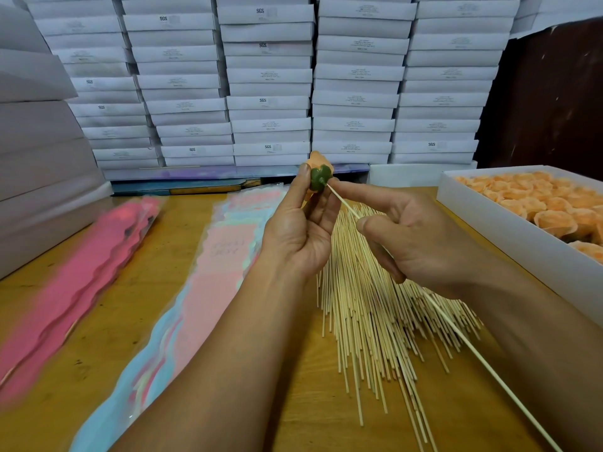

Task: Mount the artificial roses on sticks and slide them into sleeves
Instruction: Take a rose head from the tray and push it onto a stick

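A: Over the surface (pixel 98 308), left hand (pixel 295 236) grips the rose (pixel 318 172), green base toward me; right hand (pixel 421 243) pinches the stick (pixel 344 203).

B: Mounting step. Tip meets base; next, push straight in, then a sleeve (pixel 215 256).

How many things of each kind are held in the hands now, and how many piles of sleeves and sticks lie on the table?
Roses held: 1, the orange rose in the left hand.
Sticks held: 1, the stick in the right hand.
Sleeve piles: 2, the pink pile and the pastel pile.
Stick piles: 1.
Total: 5.
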Available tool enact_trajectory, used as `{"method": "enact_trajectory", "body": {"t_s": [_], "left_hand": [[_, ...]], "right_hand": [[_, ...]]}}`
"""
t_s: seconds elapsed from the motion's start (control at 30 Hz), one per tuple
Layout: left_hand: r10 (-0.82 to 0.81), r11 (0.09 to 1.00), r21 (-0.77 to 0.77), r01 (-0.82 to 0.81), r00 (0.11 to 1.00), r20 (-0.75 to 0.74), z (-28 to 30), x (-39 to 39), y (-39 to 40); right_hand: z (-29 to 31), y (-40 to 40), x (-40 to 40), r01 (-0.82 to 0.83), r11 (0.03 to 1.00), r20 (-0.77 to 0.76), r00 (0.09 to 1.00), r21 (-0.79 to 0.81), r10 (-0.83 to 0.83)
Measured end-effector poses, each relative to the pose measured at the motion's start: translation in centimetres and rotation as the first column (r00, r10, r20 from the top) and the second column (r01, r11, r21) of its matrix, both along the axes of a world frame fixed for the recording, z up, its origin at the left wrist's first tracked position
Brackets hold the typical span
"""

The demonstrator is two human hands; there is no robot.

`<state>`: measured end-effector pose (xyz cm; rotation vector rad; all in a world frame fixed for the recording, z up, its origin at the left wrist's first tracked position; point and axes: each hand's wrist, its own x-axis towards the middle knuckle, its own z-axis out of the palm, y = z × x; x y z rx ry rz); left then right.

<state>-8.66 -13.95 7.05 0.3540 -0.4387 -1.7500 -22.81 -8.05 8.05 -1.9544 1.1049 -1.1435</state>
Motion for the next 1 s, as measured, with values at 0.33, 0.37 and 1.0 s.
{"method": "enact_trajectory", "body": {"t_s": [0.33, 0.37, 1.0], "left_hand": [[0.004, 1.0, 0.0, -0.004, 1.0, 0.001, 0.05, -0.11, 0.05], [0.005, 1.0, 0.0, -0.005, 1.0, 0.001, 0.08, -0.13, 0.09], [0.018, 1.0, -0.018, -0.017, 0.999, 0.036, 0.09, -0.1, 0.17]], "right_hand": [[0.04, -0.09, -0.3, 0.018, 1.0, -0.024, 1.0, 0.003, -0.017], [0.06, -0.07, -0.3, 0.016, 1.0, -0.023, 1.0, 0.004, -0.016], [0.21, 0.13, -0.38, 0.034, 0.999, -0.044, 0.998, 0.02, -0.033]]}}
